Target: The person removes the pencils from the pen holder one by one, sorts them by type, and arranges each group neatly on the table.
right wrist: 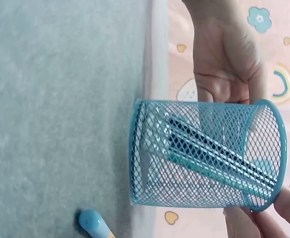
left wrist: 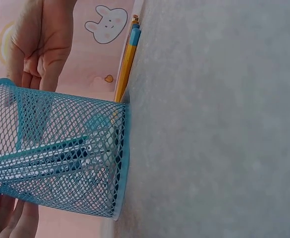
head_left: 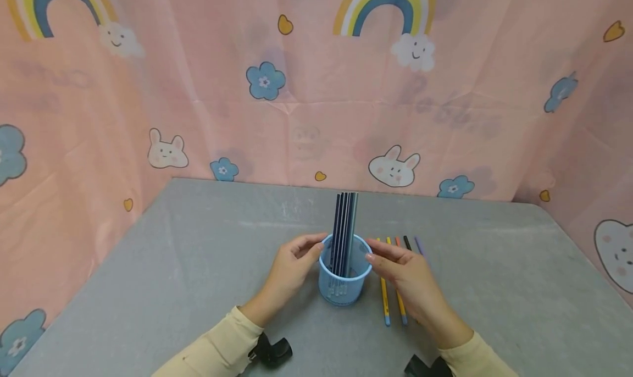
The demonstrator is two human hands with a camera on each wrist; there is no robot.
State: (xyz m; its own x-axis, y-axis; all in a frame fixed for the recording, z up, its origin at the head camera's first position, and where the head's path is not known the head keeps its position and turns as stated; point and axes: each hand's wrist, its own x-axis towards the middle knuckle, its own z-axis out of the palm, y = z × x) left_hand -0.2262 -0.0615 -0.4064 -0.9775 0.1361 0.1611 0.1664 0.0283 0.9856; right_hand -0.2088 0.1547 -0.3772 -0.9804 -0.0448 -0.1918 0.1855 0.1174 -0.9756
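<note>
Mesh pen cup [head_left: 340, 292]: positioning, I judge; next move probably wants level release.
Left hand [head_left: 290, 267], right hand [head_left: 407, 278]: grasping its sides.
Pens [head_left: 385, 303]: right of cup.

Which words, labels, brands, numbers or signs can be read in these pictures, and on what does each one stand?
None can be read.
Pink backdrop: faint, blurred marks; if they are letters, they are unreadable.
Yellow pencils: any print is too small to read.
Blue mesh cup: no text visible.
Dark sticks inside it: no text visible.
</note>
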